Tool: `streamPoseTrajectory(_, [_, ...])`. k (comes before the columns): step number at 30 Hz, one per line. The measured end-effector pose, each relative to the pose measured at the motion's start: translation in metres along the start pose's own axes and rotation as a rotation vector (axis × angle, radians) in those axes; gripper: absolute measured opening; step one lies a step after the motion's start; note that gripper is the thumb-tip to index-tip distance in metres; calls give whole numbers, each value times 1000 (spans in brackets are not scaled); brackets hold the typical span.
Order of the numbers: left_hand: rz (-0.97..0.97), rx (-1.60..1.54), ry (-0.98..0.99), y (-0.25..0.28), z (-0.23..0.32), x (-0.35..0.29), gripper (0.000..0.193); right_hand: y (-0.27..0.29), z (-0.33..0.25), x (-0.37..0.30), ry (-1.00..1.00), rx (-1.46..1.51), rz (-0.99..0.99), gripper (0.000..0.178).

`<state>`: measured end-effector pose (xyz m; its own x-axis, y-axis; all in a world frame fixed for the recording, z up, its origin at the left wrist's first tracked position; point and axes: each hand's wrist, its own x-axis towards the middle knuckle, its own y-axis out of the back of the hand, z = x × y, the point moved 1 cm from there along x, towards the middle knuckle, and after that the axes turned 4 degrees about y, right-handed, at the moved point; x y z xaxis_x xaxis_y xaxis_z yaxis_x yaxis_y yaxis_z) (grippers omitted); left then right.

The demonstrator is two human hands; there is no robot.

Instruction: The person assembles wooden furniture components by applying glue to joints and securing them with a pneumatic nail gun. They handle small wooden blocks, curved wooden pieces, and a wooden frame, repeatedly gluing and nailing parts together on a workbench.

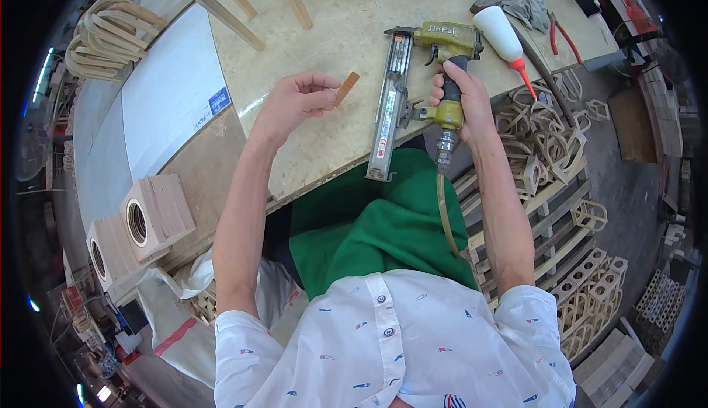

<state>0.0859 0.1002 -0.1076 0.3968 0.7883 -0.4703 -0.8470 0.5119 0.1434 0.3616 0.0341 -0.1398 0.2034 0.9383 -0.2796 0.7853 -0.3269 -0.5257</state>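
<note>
My right hand [472, 97] is wrapped round the black grip of a yellow-green air nail gun [447, 36], held over the table's near edge. The gun's long silver magazine [387, 106] points toward me, and a hose [444, 216] runs down from the handle's end. Between thumb and fingers, my left hand [295, 104] pinches a short copper-brown strip of nails [346, 89]. That strip is raised left of the magazine, apart from it. Whether any nails sit inside the magazine I cannot tell.
On the table [295, 47], bent wooden frames [114, 36] lie far left. A white glue bottle [501, 36], hammer [483, 2], grey glove [523, 4] and red-handled pliers [564, 39] lie right. Wooden blocks with round holes [155, 216] stand left; wooden pieces [546, 143] fill a pallet right.
</note>
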Motion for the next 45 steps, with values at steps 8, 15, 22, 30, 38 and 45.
streamPoseTrajectory(8, [-21, 30, -22, -3, 4, -4, 27, 0, 0, 0, 3, -8, -6, 29])
streamPoseTrajectory(15, [-36, 54, -64, -8, 2, -2, 29, 6, 2, 4, -3, 10, -35, 24])
streamPoseTrajectory(22, [-100, -88, -53, -11, 2, -4, 24, 6, 2, 4, -2, 9, -39, 24])
streamPoseTrajectory(30, [-250, -662, -52, -16, -24, 0, 20, 3, 1, 3, -8, 25, -36, 24])
streamPoseTrajectory(38, [-199, -1145, -144, -28, -47, 6, 26, 5, 1, 3, -7, 43, -46, 24])
streamPoseTrajectory(45, [3, -1120, -177, -43, -48, 0, 22, -1, 0, -1, -8, 25, -5, 28])
